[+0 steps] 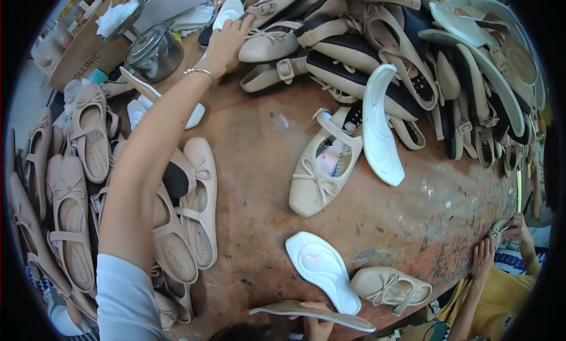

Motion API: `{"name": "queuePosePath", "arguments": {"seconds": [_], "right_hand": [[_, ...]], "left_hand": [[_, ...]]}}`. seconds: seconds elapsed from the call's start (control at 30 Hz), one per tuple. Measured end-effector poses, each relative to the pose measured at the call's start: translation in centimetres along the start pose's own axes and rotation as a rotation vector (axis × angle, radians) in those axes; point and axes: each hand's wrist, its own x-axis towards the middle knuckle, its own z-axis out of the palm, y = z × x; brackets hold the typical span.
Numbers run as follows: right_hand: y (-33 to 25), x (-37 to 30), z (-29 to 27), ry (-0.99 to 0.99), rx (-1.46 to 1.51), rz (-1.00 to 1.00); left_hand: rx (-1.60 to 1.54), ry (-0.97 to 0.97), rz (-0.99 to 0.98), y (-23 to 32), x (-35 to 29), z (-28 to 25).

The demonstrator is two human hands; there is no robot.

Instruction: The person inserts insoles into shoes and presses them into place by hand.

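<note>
My left hand [227,43], a bracelet at its wrist, reaches to the far side of the table. Its fingers stretch out beside a beige bow shoe [269,45] and a white insole [229,12]; whether they grip either is unclear. At the near edge my right hand [318,324], partly hidden, is closed on a beige insole [295,308] seen almost edge-on. Just beyond it lie a white insole [324,271] and a beige bow shoe [392,288]. Mid-table, another bow shoe [312,190] rests beside a white insole [382,128].
A large heap of beige shoes [359,49] covers the far right. More shoes with insoles inside [73,246] stand along the left. A metal pot [154,53] and a cardboard box [88,52] are at far left. Another person's hands [483,255] work at the right edge.
</note>
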Motion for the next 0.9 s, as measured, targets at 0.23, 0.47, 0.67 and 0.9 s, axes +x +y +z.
{"name": "queuePosePath", "arguments": {"seconds": [0.23, 0.47, 0.67, 0.9], "right_hand": [[0.9, 1.7, -0.1, -0.109, 0.1, -0.215], [0.5, 0.7, -1.4, -0.04, 0.432, -0.217], [-2.3, -3.9, -4.0, -0.018, 0.621, -0.345], [-0.7, -9.4, -3.7, -0.08, 0.634, -0.383]], "left_hand": [[-0.127, -0.16, -0.116, 0.7, -4.4, -15.7], [-0.431, -0.248, 0.21, 2.7, -17.4, -33.6], [-0.794, -0.501, 0.335, 9.3, -27.5, -32.7], [-0.272, 0.287, 0.245, 14.8, -34.6, -27.3]]}}
